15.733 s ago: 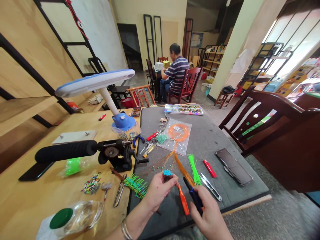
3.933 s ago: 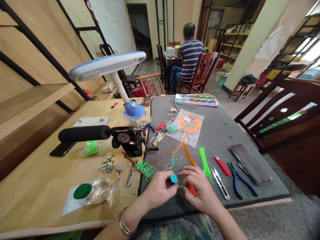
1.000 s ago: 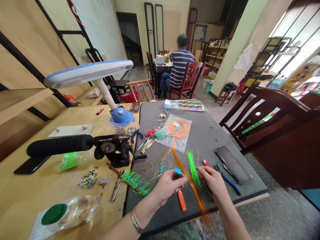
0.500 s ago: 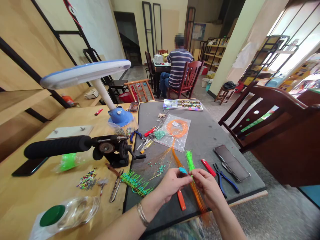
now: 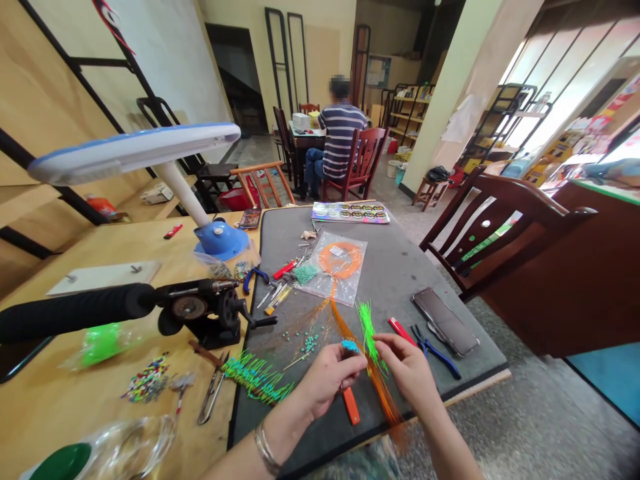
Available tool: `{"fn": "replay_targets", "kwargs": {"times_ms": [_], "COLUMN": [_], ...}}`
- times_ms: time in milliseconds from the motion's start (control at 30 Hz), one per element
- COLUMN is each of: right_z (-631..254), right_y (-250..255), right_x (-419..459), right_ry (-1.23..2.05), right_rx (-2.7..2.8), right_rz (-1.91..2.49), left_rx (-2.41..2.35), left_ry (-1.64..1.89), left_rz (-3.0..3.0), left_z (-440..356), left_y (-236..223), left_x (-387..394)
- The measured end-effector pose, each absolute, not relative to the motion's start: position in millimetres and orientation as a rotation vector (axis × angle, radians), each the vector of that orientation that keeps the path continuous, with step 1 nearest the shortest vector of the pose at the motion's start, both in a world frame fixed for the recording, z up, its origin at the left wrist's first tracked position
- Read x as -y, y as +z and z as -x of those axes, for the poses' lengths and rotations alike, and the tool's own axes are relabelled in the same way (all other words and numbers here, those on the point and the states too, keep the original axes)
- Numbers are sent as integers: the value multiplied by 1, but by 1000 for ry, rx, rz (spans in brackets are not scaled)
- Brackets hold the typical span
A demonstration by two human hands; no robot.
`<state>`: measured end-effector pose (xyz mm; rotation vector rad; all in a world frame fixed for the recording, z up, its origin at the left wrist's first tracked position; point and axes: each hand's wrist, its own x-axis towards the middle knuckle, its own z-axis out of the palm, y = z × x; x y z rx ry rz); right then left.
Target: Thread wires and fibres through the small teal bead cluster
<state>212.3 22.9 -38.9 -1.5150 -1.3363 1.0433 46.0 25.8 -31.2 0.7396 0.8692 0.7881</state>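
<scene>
My left hand (image 5: 327,373) is closed, its thumb and bent fingers pinching a small bright blue beaded piece (image 5: 350,346) that sticks up above the thumb. Close by, my right hand (image 5: 410,370) has its thumb and fingertips together at the edge of a bundle of neon green strands (image 5: 368,327); the exact strand in the pinch is hard to see. Beneath both hands runs a long hank of orange strands (image 5: 381,390) across the dark mat (image 5: 400,267). An orange-red flat-handled tool (image 5: 351,407) lies under my left wrist. Turquoise beads (image 5: 310,343) are scattered beyond my left hand.
Blue-handled pliers (image 5: 440,357), a red case (image 5: 400,330) and a phone (image 5: 445,320) lie right. Left are green strands with turquoise beads (image 5: 255,377), scissors (image 5: 214,390), a hand-cranked vise (image 5: 205,310) and a lamp (image 5: 217,237). Another person (image 5: 343,143) sits far back.
My right hand has come away from my left thumb and moved onto the green strands. My left hand keeps the blue piece. The view has swung slightly right.
</scene>
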Motion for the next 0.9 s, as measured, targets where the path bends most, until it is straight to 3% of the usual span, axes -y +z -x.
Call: {"fn": "replay_targets", "kwargs": {"times_ms": [100, 167, 333, 433, 600, 667, 900], "right_z": [-235, -246, -255, -250, -208, -185, -141], "right_y": [-45, -51, -68, -68, -56, -53, -59], "right_x": [-37, -48, -71, -70, -40, -29, -26], "right_ry": [337, 51, -188, 93, 1001, 1208, 1431], "right_rx": [1731, 1965, 2068, 1748, 1253, 1110, 952], "right_rz": [1736, 1825, 1971, 1899, 1414, 1306, 1299], "left_rx": [-885, -901, -969, -989, -962, -947, -929], "left_ry": [835, 885, 1005, 1044, 1071, 1067, 1033], "left_rz": [-718, -704, -667, -624, -571, -565, -599], "left_z": [-41, -37, -30, -27, -23, -23, -22], "left_y": [-30, -31, -33, -32, -27, -26, -23], "left_x": [-26, -27, -30, -34, -40, -40, -36]}}
